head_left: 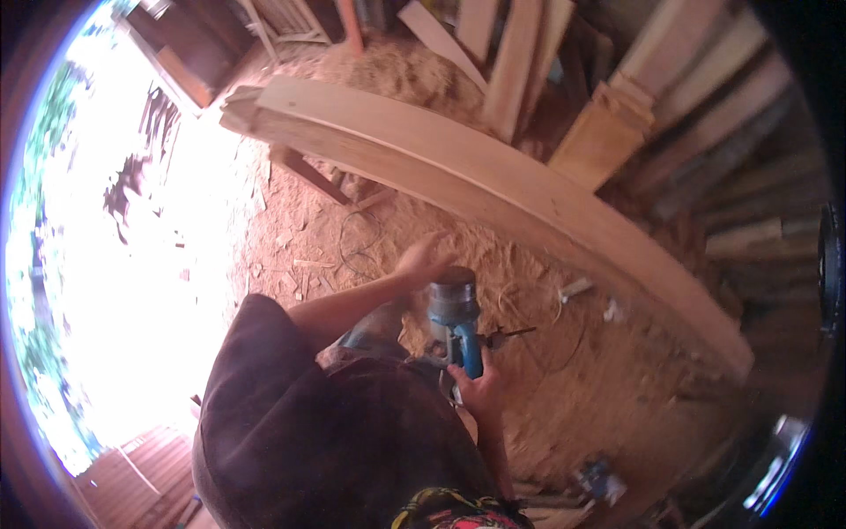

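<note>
My right hand (pixel 480 388) is wrapped round the blue handle of a power tool (pixel 454 304) in front of my body. It has a blue and grey drum-shaped body with a dark round cap, and looks like a router. A thin dark rod sticks out from its right side. My left hand (pixel 426 258) is just beyond and left of the cap, somewhat blurred, with its fingers stretched out and nothing seen in them. Whether it touches the cap I cannot tell. Past both hands a long, pale wooden beam (pixel 423 145) runs from far left to near right.
Sawdust and wood scraps cover the ground (pixel 291 238), with a thin looping cord (pixel 357 251). Several boards (pixel 507 79) lean and lie at the far right. A short timber (pixel 308 174) shows under the beam's far end. A small blue-and-silver object (pixel 599 480) lies at lower right.
</note>
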`<control>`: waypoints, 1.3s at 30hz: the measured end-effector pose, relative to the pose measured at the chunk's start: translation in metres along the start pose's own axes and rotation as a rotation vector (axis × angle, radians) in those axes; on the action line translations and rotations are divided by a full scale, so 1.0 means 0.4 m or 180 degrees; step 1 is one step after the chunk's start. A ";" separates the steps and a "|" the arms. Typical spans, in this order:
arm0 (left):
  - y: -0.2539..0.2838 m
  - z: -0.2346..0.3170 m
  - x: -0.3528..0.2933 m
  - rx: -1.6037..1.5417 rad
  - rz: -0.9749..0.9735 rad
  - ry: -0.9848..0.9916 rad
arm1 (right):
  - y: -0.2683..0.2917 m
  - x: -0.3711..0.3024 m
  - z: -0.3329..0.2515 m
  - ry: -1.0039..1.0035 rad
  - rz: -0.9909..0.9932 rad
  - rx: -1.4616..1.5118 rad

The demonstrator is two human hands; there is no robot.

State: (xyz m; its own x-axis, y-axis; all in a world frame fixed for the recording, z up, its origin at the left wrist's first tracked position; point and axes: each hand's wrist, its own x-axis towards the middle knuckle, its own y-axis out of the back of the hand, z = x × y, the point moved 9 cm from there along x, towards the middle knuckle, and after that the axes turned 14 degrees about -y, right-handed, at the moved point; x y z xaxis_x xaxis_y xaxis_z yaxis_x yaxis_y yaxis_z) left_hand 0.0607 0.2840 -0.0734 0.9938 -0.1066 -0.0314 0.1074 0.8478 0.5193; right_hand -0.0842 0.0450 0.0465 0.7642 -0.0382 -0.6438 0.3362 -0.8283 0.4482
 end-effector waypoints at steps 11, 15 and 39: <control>0.564 -0.146 -0.272 -0.5148 0.2306 0.1024 | -0.335 -0.031 -0.622 0.1539 -0.1281 -0.1039; 0.716 -0.046 -0.324 -0.4509 0.2848 0.0412 | -0.368 -0.042 -0.675 0.1515 -0.1752 -0.1366; 0.844 0.491 0.188 -0.2318 0.2876 -0.1171 | 0.101 0.226 -0.865 0.1679 -0.1323 0.0140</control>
State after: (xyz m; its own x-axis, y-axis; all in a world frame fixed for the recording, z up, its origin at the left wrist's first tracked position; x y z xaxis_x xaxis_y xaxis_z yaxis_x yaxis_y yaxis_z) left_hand 0.1659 0.4600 0.2674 0.6641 0.6322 0.3990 -0.5106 0.7734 -0.3757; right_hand 0.1891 0.2014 0.2210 0.7464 0.5577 -0.3631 0.6462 -0.7376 0.1956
